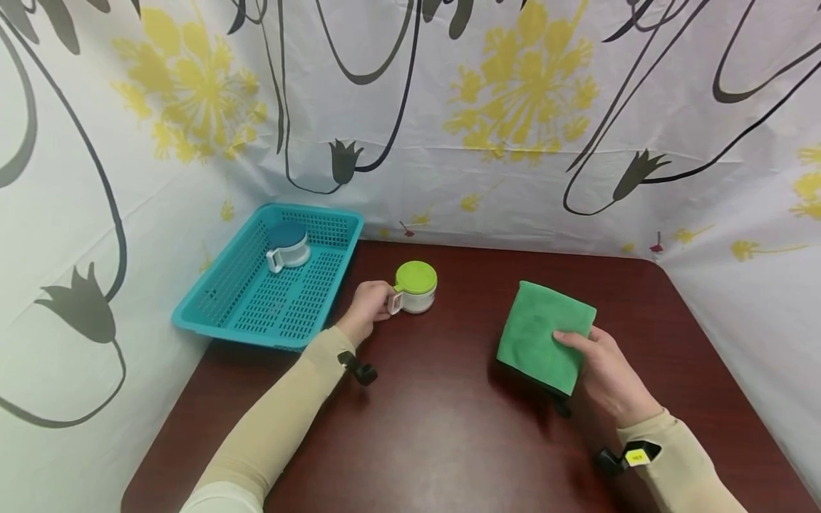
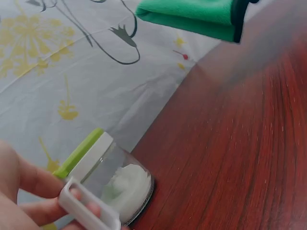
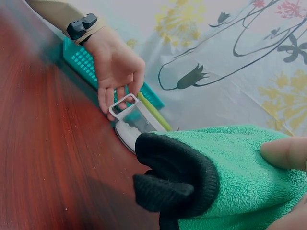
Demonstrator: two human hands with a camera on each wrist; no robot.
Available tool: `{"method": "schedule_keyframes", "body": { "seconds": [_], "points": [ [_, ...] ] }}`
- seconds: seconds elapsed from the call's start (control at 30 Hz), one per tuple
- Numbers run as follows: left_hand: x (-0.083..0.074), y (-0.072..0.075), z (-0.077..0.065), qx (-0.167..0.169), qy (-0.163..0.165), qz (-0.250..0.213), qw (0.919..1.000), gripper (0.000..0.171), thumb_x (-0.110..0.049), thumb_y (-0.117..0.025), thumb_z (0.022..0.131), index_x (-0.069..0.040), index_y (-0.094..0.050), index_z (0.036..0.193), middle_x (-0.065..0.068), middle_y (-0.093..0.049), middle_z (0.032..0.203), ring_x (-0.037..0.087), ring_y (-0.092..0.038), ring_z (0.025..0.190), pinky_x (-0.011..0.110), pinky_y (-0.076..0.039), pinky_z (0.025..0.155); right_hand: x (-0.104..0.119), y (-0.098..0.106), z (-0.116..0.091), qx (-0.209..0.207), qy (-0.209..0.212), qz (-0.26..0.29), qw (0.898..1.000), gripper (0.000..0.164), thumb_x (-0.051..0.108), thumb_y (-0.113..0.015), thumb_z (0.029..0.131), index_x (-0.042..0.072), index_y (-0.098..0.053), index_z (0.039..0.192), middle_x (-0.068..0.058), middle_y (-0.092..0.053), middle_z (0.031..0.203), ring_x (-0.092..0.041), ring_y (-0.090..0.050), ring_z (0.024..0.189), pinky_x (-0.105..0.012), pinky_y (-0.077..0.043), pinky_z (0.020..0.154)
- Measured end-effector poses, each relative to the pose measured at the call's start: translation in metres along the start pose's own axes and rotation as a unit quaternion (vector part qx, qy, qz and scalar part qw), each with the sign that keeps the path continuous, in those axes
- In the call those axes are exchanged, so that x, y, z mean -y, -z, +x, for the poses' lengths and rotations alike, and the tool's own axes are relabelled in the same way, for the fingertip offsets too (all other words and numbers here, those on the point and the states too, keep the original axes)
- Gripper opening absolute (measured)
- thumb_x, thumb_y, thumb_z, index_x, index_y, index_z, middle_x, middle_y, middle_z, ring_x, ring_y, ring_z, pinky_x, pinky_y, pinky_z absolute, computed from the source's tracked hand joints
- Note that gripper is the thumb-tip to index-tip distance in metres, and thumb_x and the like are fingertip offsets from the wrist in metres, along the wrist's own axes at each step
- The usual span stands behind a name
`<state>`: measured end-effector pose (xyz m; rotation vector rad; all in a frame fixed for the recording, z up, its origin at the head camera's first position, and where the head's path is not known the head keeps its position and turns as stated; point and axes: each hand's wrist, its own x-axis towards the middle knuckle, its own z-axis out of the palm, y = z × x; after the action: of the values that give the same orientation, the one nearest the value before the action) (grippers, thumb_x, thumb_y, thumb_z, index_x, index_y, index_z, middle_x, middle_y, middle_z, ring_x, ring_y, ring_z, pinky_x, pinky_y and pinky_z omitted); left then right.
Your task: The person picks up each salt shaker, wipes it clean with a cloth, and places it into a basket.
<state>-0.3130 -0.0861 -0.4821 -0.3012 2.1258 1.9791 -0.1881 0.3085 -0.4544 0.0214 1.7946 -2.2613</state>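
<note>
My left hand [image 1: 368, 308] pinches the white handle [image 2: 88, 206] of a small clear seasoning jar [image 1: 417, 299] that stands upright on the table. The jar has a lime-green lid [image 1: 416, 277] and a white collar. White powder or grains [image 2: 127, 189] lie inside, heaped towards one side. Over on the right, my right hand [image 1: 606, 374] holds a folded green cloth [image 1: 545, 335] above the table, thumb on its upper face. Black edging shows along the cloth's folds in the right wrist view; the fingers beneath the cloth are hidden.
A turquoise plastic basket [image 1: 349, 239] stands at the back left, with a blue-lidded, white-handled jar [image 1: 288, 246] inside. The dark red-brown table [image 1: 449, 420] meets a white patterned curtain [image 1: 410, 206] at the back and sides.
</note>
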Motion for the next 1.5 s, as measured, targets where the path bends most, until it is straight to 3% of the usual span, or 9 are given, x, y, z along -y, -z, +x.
{"method": "schedule_keyframes", "body": {
  "seconds": [0.13, 0.23, 0.57, 0.8, 0.97, 1.17, 1.3, 1.5],
  "points": [
    [0.001, 0.000, -0.002, 0.067, 0.024, -0.045, 0.9965, 0.016, -0.009, -0.057, 0.091, 0.004, -0.064, 0.096, 0.024, -0.068, 0.100, 0.044, -0.067, 0.099, 0.051, -0.053, 0.092, -0.002, -0.001, 0.000, 0.003, 0.000, -0.005, 1.000, 0.036, 0.014, -0.056, 0.103, 0.006, -0.051, 0.138, -0.004, -0.066, 0.121, -0.021, -0.067, 0.106, -0.041, -0.057, 0.085],
    [0.001, -0.001, -0.004, 0.093, 0.025, -0.073, 0.9926, 0.017, -0.008, -0.058, 0.092, 0.007, -0.062, 0.101, 0.028, -0.067, 0.102, 0.046, -0.067, 0.100, 0.052, -0.052, 0.094, -0.002, -0.001, -0.001, 0.004, 0.004, -0.004, 1.000, 0.035, 0.013, -0.056, 0.103, 0.006, -0.051, 0.137, -0.004, -0.066, 0.121, -0.020, -0.068, 0.105, -0.040, -0.057, 0.084],
    [0.011, -0.003, -0.021, 0.097, 0.016, -0.089, 0.9912, 0.011, -0.006, -0.058, 0.090, 0.003, -0.065, 0.089, 0.025, -0.068, 0.097, 0.043, -0.070, 0.090, 0.047, -0.056, 0.086, 0.002, -0.001, -0.001, -0.011, 0.005, -0.011, 1.000, 0.036, 0.013, -0.057, 0.102, 0.003, -0.051, 0.136, -0.004, -0.068, 0.118, -0.021, -0.069, 0.102, -0.040, -0.057, 0.083],
    [0.007, -0.005, -0.045, 0.117, 0.001, -0.099, 0.9881, 0.009, -0.005, -0.060, 0.090, 0.002, -0.063, 0.086, 0.022, -0.066, 0.089, 0.043, -0.070, 0.090, 0.047, -0.057, 0.084, 0.008, -0.004, 0.000, -0.021, 0.013, -0.019, 1.000, 0.040, 0.014, -0.060, 0.101, 0.002, -0.049, 0.138, -0.005, -0.066, 0.121, -0.021, -0.067, 0.104, -0.039, -0.056, 0.085],
    [0.004, -0.009, -0.064, 0.134, 0.008, -0.111, 0.9847, 0.008, -0.004, -0.059, 0.090, 0.000, -0.064, 0.086, 0.017, -0.064, 0.084, 0.041, -0.069, 0.087, 0.050, -0.055, 0.087, 0.009, -0.008, 0.003, -0.034, 0.018, -0.022, 0.999, 0.041, 0.014, -0.062, 0.100, 0.002, -0.049, 0.137, -0.004, -0.066, 0.118, -0.020, -0.068, 0.102, -0.038, -0.057, 0.084],
    [0.007, -0.015, -0.084, 0.156, 0.006, -0.119, 0.9805, 0.010, -0.003, -0.057, 0.090, -0.002, -0.061, 0.081, 0.014, -0.061, 0.079, 0.032, -0.068, 0.079, 0.048, -0.057, 0.082, 0.012, -0.015, 0.007, -0.056, 0.050, -0.042, 0.996, 0.042, 0.013, -0.066, 0.098, 0.001, -0.052, 0.135, -0.005, -0.066, 0.116, -0.019, -0.069, 0.098, -0.038, -0.058, 0.081],
    [0.009, -0.021, -0.096, 0.162, 0.001, -0.119, 0.9796, 0.010, -0.001, -0.055, 0.087, -0.003, -0.058, 0.077, 0.013, -0.060, 0.077, 0.030, -0.066, 0.075, 0.046, -0.058, 0.081, 0.016, -0.022, 0.008, -0.086, 0.087, -0.132, 0.984, 0.047, 0.020, -0.070, 0.096, 0.005, -0.055, 0.138, -0.008, -0.064, 0.124, -0.020, -0.068, 0.102, -0.036, -0.058, 0.079],
    [0.012, -0.025, -0.109, 0.138, -0.039, -0.083, 0.9862, 0.008, 0.003, -0.053, 0.083, 0.001, -0.057, 0.077, 0.010, -0.057, 0.075, 0.023, -0.058, 0.078, 0.041, -0.054, 0.080, 0.020, -0.039, 0.010, -0.113, 0.143, -0.282, 0.942, 0.046, 0.031, -0.071, 0.095, 0.017, -0.059, 0.137, -0.006, -0.065, 0.127, -0.018, -0.068, 0.104, -0.035, -0.058, 0.077]
  ]
}}
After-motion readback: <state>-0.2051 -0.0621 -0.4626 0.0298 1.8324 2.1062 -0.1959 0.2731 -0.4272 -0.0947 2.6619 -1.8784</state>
